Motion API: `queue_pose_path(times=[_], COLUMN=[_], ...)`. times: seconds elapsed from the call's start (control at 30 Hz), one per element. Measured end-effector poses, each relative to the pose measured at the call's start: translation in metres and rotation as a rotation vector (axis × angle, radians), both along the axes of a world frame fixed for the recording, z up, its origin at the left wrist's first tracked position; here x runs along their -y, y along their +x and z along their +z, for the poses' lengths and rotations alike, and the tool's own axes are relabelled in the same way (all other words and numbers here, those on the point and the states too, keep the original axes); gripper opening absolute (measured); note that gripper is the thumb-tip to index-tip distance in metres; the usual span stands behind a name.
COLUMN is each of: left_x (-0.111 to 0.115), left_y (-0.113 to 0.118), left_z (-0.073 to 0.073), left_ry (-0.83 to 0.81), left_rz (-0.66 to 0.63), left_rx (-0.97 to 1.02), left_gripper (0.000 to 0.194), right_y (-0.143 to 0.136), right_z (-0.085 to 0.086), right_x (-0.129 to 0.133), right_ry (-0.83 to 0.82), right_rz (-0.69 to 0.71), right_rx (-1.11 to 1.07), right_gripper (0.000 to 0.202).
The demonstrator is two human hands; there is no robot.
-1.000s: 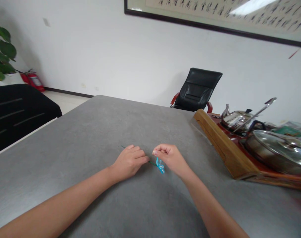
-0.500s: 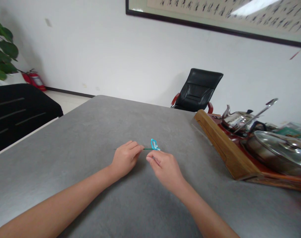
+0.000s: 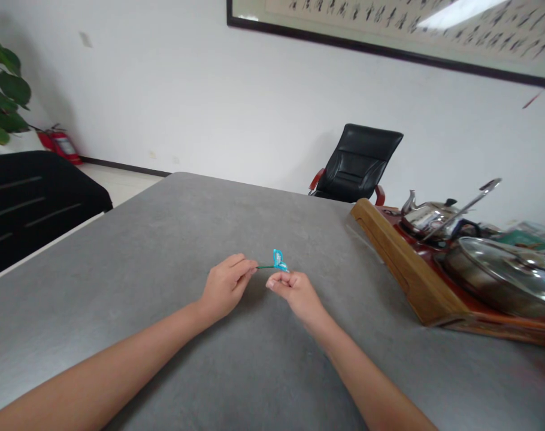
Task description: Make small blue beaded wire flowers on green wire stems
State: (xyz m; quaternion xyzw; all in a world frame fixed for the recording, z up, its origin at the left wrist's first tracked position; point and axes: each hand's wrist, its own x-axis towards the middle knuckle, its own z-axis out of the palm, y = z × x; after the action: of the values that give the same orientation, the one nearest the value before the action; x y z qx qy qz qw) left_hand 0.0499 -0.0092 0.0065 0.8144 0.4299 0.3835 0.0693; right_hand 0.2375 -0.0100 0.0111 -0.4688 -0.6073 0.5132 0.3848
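Observation:
A thin green stem (image 3: 265, 266) carries a small bright-blue looped piece (image 3: 279, 260) like petals, with clear, shiny bits inside the loops. My left hand (image 3: 227, 284) pinches the stem between thumb and fingers, so the stem lies roughly level just above the table. Just below and to the right of the blue loops is my right hand (image 3: 297, 291), its thumb pressed against the curled fingers. Its knuckles reach the lowest loop, but whether they touch it I cannot tell. Whatever its fingertips hold, if anything, is too small to make out.
Both forearms cross a grey table (image 3: 200, 209). A wooden tea tray (image 3: 402, 269) on the right bears a steel kettle (image 3: 429, 216) and a lidded pan (image 3: 501, 275). Black chairs stand behind (image 3: 360, 161) and at the left (image 3: 39, 203).
The blue loops have turned slightly and now stand more spread. My left hand has shifted a little left and up; the right-hand fingers have curled under the loops.

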Motion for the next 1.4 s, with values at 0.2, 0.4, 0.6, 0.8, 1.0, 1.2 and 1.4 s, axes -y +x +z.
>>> queue_pose_path(times=[0.2, 0.4, 0.6, 0.8, 1.0, 1.2, 1.4], left_x=[0.000, 0.001, 0.005, 0.005, 0.003, 0.000, 0.003], left_y=[0.000, 0.000, 0.000, 0.004, 0.003, 0.001, 0.001], left_z=[0.001, 0.005, 0.008, 0.007, 0.004, 0.003, 0.002], left_ry=[0.042, 0.075, 0.137, 0.220, 0.262, 0.223, 0.074], left_rz=[-0.205, -0.323, -0.376, -0.360, -0.280, -0.153, -0.055], left_rx=[-0.004, -0.071, -0.271, -0.426, -0.459, -0.427, -0.289], left_gripper=[0.024, 0.024, 0.024, 0.024, 0.022, 0.020, 0.024], right_y=[0.007, 0.017, 0.026, 0.024, 0.015, 0.002, -0.010], right_z=[0.005, 0.009, 0.014, 0.021, 0.028, 0.048, 0.043], right_x=[-0.002, -0.006, -0.008, -0.008, 0.002, 0.025, 0.038], right_ry=[-0.098, -0.195, -0.231, -0.129, 0.189, 0.517, 0.600], right_rz=[-0.031, 0.012, 0.094, 0.139, 0.038, -0.006, 0.017], right_rx=[-0.056, -0.062, -0.064, -0.032, 0.317, 0.725, 0.920], right_gripper=[0.022, 0.025, 0.023, 0.019, 0.020, 0.018, 0.021])
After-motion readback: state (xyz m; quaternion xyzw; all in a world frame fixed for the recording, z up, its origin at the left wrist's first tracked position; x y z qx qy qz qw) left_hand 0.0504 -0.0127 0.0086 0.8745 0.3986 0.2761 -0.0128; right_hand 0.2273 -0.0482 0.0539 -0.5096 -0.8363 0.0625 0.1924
